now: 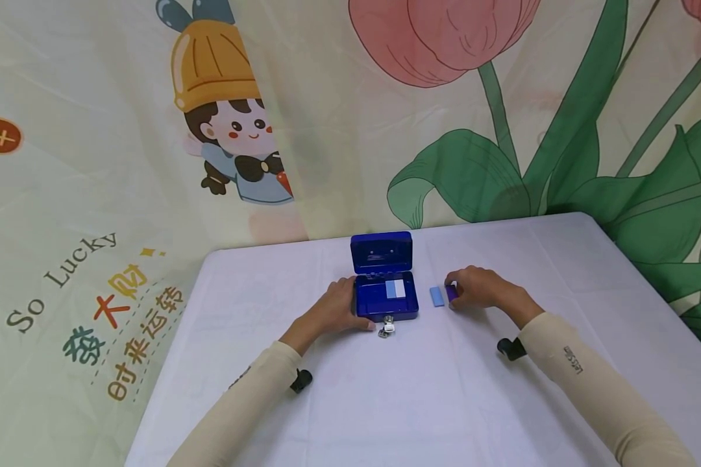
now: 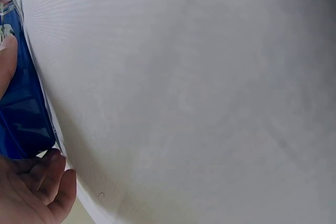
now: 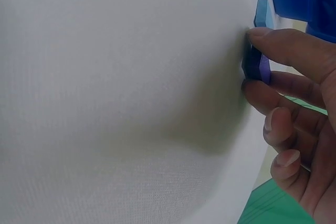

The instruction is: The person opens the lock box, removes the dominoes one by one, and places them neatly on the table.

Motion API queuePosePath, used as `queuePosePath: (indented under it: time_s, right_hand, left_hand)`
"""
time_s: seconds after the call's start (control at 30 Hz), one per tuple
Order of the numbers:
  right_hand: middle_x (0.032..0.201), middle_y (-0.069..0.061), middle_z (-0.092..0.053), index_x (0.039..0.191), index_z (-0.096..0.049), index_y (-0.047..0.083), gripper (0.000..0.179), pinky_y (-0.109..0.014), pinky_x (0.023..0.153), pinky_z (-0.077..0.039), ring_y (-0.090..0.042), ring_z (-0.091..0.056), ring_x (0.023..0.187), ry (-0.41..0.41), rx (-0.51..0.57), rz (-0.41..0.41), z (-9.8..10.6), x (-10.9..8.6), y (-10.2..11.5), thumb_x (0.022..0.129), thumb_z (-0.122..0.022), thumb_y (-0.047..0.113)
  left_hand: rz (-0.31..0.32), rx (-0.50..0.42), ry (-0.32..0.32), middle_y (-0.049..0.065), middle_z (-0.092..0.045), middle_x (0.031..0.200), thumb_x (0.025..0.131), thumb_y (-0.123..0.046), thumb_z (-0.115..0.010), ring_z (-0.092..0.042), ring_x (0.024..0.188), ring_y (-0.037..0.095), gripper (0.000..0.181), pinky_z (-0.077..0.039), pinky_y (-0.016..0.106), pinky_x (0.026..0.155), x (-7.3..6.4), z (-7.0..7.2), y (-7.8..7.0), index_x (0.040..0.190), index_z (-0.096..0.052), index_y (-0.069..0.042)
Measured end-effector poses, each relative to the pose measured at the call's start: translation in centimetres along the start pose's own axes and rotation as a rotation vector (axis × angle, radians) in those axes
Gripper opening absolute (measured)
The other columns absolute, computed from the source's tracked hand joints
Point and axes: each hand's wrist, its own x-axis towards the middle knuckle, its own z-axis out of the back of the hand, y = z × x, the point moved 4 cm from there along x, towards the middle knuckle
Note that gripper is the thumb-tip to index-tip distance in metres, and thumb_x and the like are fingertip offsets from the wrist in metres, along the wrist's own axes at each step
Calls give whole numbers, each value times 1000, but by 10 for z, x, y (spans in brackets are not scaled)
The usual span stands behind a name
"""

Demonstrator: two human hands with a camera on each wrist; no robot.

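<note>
A dark blue metal cash box [image 1: 405,316] stands with its lid [image 1: 381,241] raised. My left hand [image 1: 337,308] holds the box by its left side, thumb along the front wall and fingers round the corner. Inside the box, toward the right, lie light blue and white pieces [image 1: 395,289] side by side. Just right of the box, my right hand [image 1: 476,287] pinches a small purple block [image 3: 265,68] between thumb and fingers, low over the tabletop. A light blue block [image 1: 437,296] lies between that block and the box.
Keys [image 1: 383,333] hang from the lock on the box's front. A white cloth covers the table [image 1: 385,402], whose back edge meets a printed curtain [image 1: 327,130]. Small black devices [image 1: 511,349] are strapped at both wrists.
</note>
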Motion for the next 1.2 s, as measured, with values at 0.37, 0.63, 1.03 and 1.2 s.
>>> queuePosePath:
  time_s: [0.37,0.63,1.03,1.2]
  right_hand:
    - [98,-5,-67,131,-63,11,53,-39,83,-55,-20,-59,88,18,4,-16,-1,1,0,85,-81,30]
    - [97,-5,-68,132,-63,10,54,-38,82,-55,-19,-59,87,17,12,-20,-1,0,-1,85,-81,30]
    - [97,-6,-67,135,-60,12,56,-40,84,-55,-20,-59,89,18,34,-20,0,-1,-1,86,-81,30]
    - [97,-5,-67,137,-58,11,59,-38,82,-55,-20,-60,88,12,54,-26,1,-2,0,85,-81,30]
  left_hand:
    - [14,0,6,19,-46,149,68,-57,-88,-44,132,34,120,-38,49,114,-2,1,-1,155,-27,-2]
    - [17,4,11,18,-46,149,68,-57,-88,-43,132,33,120,-37,49,115,0,1,-1,156,-26,-4]
    - [22,-2,16,17,-46,148,68,-56,-88,-43,132,33,118,-38,49,114,0,1,1,156,-27,-6]
    - [24,-4,17,18,-46,148,68,-56,-88,-44,131,34,119,-38,50,114,-1,1,1,155,-27,-4]
